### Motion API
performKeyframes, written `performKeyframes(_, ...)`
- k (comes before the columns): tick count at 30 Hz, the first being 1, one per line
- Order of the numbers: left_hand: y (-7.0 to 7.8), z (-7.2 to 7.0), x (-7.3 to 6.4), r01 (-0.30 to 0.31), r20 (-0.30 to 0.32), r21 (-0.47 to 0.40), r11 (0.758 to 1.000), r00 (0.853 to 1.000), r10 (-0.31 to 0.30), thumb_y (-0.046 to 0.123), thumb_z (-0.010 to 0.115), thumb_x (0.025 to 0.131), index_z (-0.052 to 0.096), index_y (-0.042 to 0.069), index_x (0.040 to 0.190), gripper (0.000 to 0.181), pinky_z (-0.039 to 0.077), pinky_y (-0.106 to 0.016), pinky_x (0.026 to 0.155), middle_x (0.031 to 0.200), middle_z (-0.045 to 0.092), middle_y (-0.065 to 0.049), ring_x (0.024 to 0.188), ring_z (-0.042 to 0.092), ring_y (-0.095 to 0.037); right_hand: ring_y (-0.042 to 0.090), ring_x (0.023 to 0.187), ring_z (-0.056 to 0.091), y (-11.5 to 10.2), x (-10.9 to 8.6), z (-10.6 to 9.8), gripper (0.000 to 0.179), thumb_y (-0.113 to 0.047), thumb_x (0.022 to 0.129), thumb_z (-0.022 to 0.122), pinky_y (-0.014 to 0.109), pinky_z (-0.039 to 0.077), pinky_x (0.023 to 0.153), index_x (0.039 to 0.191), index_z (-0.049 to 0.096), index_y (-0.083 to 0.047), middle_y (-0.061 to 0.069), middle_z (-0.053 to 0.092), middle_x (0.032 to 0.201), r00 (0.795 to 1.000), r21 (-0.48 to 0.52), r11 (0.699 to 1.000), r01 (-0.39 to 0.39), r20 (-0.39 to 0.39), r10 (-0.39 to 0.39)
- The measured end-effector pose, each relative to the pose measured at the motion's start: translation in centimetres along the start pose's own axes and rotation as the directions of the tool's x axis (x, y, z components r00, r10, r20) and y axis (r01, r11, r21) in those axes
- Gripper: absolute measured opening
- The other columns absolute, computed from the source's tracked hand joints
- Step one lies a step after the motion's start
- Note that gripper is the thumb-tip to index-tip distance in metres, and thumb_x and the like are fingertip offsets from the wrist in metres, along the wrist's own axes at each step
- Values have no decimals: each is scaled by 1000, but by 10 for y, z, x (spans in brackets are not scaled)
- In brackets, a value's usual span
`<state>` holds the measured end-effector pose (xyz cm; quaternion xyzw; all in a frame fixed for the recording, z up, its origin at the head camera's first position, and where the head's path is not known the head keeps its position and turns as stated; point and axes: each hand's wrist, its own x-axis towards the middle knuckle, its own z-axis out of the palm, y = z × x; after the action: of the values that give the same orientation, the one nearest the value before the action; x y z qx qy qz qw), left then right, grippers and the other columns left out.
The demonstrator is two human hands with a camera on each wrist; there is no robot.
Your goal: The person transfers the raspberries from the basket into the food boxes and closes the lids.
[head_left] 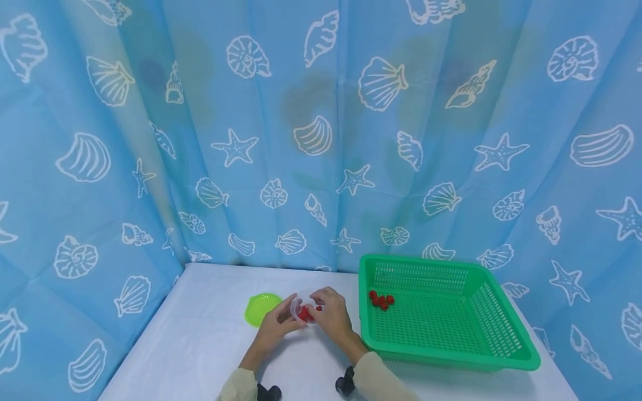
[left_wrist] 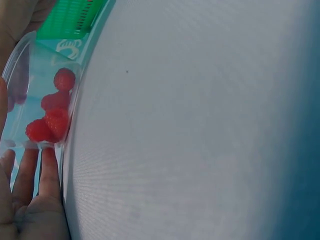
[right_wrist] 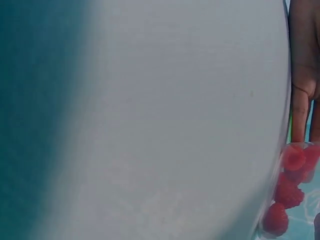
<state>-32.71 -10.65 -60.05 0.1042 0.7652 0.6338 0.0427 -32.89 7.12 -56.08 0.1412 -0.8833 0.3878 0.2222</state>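
A small clear plastic container (head_left: 296, 306) with several raspberries (left_wrist: 56, 117) inside is between both hands. My left hand (head_left: 276, 324) holds it by the side, fingers against its wall. My right hand (head_left: 335, 317) is at the other side of the container, fingers bent over the rim and reaching into the opening. Whether these fingers pinch a raspberry is hidden. Through the wall in the right wrist view, raspberries (right_wrist: 289, 192) show piled along the side. A bright green lid (head_left: 263, 309) lies on the table just beyond the left hand.
A green slatted plastic basket (head_left: 451, 356) stands at the right on the white table (head_left: 185, 334). Several raspberries (head_left: 383, 301) lie in its left back corner. A blue curtain with white shells (head_left: 316, 167) hangs behind and along the sides.
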Motion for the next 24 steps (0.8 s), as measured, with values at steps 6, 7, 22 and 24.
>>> performKeyframes(6, -1, 0, -1, 2, 2, 3, 1000, 1000, -2, 38, 78, 82, 37, 20, 151, 83, 45, -44, 102, 148, 46, -6, 135, 43, -32, 11, 93, 68, -19, 6, -9, 18, -17, 83, 79, 23, 56, 79, 100, 73, -12, -4, 64, 97, 1000, 133, 991, 9, -30, -5)
performKeyframes(7, 0, 0, -1, 6, 3, -3, 1000, 1000, -6, 38, 78, 82, 38, 21, 151, 82, 45, -44, 102, 149, 45, -6, 135, 43, -32, 10, 94, 68, -25, 8, -13, 18, -18, 84, 78, 24, 56, 79, 100, 73, -12, -3, 64, 98, 999, 163, 986, 16, -38, -10)
performKeyframes(22, 3, 2, 1, 24, 4, -8, 1000, 1000, -24, 32, 78, 84, 38, 21, 151, 78, 43, -44, 103, 144, 51, -3, 137, 41, -30, 24, 92, 70, -43, 67, -109, 17, -9, 85, 76, 28, 57, 78, 101, 73, -3, 11, 68, 99, 988, 429, 901, 63, -152, 4)
performKeyframes(24, 3, 2, 0, 25, 3, -2, 1000, 1000, -25, 32, 78, 84, 39, 21, 151, 78, 43, -45, 103, 144, 51, -4, 137, 41, -31, 25, 92, 70, -35, 76, -125, 16, -8, 84, 76, 29, 58, 77, 99, 73, -2, 12, 69, 98, 987, 417, 907, 53, -161, 16)
